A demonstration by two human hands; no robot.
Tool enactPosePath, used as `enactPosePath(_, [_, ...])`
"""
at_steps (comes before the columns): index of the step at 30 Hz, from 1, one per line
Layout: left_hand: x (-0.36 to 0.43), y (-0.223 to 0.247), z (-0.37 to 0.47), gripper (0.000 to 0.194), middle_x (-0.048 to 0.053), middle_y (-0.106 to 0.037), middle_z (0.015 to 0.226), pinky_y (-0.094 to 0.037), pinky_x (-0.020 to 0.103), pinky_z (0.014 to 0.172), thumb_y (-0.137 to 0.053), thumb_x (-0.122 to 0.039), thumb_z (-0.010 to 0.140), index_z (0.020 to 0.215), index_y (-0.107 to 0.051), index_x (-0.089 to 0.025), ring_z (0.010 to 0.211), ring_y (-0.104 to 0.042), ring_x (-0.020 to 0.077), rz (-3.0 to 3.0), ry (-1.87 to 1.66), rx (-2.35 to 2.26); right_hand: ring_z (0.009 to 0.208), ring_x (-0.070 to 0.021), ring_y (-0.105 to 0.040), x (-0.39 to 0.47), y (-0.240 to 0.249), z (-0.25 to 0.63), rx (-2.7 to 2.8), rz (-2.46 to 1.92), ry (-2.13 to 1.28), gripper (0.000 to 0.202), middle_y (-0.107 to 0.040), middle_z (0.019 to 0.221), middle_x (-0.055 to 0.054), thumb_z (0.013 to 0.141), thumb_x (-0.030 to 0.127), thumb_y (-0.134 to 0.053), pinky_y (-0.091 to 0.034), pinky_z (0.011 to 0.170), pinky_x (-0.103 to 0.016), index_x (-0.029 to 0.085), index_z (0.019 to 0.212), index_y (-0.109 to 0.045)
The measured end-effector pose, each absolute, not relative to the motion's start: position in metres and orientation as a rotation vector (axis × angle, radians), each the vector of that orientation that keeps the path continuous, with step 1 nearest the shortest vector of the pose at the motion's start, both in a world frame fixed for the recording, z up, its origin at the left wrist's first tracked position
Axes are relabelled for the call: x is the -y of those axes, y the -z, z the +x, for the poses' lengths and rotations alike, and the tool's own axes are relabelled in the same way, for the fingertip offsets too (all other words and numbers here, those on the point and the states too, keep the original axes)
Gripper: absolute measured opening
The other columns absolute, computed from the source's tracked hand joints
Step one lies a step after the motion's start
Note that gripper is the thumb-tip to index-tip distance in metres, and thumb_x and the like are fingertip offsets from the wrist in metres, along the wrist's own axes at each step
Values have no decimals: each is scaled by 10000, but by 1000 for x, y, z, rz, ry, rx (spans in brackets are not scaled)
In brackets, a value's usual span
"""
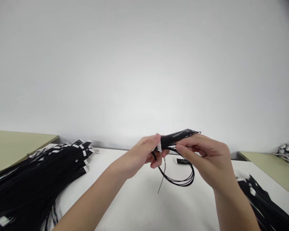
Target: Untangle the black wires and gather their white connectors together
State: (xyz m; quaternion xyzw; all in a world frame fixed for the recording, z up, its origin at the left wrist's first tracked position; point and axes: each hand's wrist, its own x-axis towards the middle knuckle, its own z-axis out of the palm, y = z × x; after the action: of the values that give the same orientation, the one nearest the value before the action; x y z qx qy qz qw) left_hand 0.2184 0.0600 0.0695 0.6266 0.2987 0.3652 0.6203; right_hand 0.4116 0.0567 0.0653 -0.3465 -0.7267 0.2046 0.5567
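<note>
My left hand (146, 150) is closed around a bundle of thin black wires (173, 138), near a white band or connector (159, 147) on it. Loose strands of the bundle fan out to the right. Below the hands hangs a loop of black wire (191, 179), and a thin single end dangles beneath my left hand. My right hand (204, 154) pinches wire strands at the right side of the bundle, thumb and index finger together. Exactly how many strands it grips is hidden by the fingers.
A large pile of black wires with white ends (33, 179) covers the left side of the white table (139, 199). More black wires (262, 199) lie at the right. A short black piece (181, 161) rests behind the loop. Yellowish boards (16, 142) flank the table, before a white wall.
</note>
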Motion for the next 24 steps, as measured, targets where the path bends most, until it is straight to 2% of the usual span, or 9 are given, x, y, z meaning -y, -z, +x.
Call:
enactPosePath(10, [-59, -69, 219, 437, 9, -461, 806, -300, 255, 563, -304, -485, 962, 907, -581, -151, 503, -383, 53, 1392, -854, -640, 656, -124, -542, -57, -67, 411, 1769, -825, -436, 73, -672, 750, -8, 804, 191, -680, -417, 536, -263, 251, 787, -718])
enactPosePath(14, [-59, -69, 218, 427, 18, -471, 830, -276, 246, 544, -312, -469, 966, 932, -600, -155, 490, -376, 40, 1351, -894, -618, 691, -141, -548, -58, -66, 410, 1724, -808, -494, 76, -618, 720, -11, 792, 193, -697, -454, 580, -279, 247, 845, -706])
enactPosePath(19, [-60, -67, 217, 436, 6, -479, 838, -255, 225, 515, -339, -532, 946, 1146, -601, -247, 459, -348, 19, 1144, -989, -527, 842, -155, -568, -62, -65, 416, 1406, -740, -576, 185, -597, 902, -32, 833, 257, -659, -508, 753, -308, 246, 1018, -655])
enactPosePath(24, [-59, -68, 216, 388, -17, -519, 848, -317, 222, 542, -381, -530, 937, 1190, -601, -334, 443, -377, 12, 960, -1046, -426, 789, -135, -573, -66, -64, 419, 1436, -833, -775, 126, -597, 863, -12, 907, 342, -553, -496, 727, -279, 232, 926, -613])
